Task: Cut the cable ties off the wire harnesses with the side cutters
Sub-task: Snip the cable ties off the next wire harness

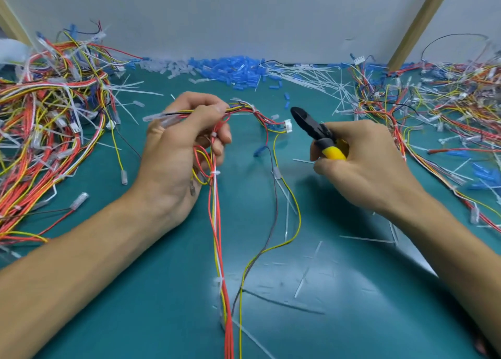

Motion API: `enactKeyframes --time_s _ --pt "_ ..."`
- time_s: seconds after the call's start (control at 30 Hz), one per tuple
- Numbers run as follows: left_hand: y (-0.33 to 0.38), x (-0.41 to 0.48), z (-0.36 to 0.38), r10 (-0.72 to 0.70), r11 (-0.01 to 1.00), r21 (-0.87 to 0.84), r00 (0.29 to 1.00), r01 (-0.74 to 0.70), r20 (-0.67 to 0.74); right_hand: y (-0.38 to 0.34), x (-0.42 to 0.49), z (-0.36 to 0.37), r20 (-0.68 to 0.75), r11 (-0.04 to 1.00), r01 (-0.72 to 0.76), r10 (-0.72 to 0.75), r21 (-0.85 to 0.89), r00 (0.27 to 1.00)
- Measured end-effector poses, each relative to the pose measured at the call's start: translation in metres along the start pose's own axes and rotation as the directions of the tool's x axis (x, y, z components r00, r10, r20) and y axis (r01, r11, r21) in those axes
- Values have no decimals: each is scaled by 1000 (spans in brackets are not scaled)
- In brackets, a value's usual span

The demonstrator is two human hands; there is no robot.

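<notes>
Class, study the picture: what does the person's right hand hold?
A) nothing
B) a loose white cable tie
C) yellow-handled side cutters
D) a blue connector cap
C: the right hand grips the side cutters by their yellow handles, black jaws pointing toward the wire harness held in the left hand.

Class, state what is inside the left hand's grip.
The left hand grips a wire harness of red, yellow and black wires; its curled fingers hide how they run inside.

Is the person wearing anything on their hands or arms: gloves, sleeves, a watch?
No. Both the left hand and right hand are bare, without gloves or visible rings. Both forearms are uncovered to the frame edge; no sleeve, watch or band shows.
</notes>
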State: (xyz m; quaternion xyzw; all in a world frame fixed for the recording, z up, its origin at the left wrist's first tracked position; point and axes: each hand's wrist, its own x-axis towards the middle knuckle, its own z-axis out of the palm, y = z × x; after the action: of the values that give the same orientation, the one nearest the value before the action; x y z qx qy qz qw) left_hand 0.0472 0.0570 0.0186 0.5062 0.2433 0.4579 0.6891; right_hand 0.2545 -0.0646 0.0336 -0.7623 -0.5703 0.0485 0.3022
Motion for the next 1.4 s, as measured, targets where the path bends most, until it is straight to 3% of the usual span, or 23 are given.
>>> enactKeyframes --time_s 0.2,0.43,0.57,0.7,0.8,0.97,1.13,1.23,1.4 --pt "-2 3 -4 70 995 71 997 -67 -40 0 -3 7 227 995 80 -66 -55 972" --pt "-1 4 -6 74 996 44 996 -71 -54 -14 -15 11 320 978 205 -202 26 926" --pt "0 3 -6 62 998 5 998 -62 -29 -21 -20 1 533 929 261 -365 261 764" --pt "1 3 -6 53 998 -13 999 -53 -12 -23 -25 3 612 886 372 -461 277 642" --pt "0 3 -7 48 999 -15 999 -48 1 -23 -27 8 565 867 443 -488 228 665" --pt "-1 0 -5 -26 998 54 998 23 59 -20 -21 4 355 863 327 -466 385 811" --pt "0 -8 1 -141 986 124 955 112 260 -16 -12 4 53 834 179 -242 521 969" --pt "-4 -10 6 -248 960 214 903 181 351 -11 -5 4 -132 848 156 -103 506 986" --pt "-9 -14 6 -252 961 193 911 196 326 -7 -1 7 -172 906 101 -32 410 985"
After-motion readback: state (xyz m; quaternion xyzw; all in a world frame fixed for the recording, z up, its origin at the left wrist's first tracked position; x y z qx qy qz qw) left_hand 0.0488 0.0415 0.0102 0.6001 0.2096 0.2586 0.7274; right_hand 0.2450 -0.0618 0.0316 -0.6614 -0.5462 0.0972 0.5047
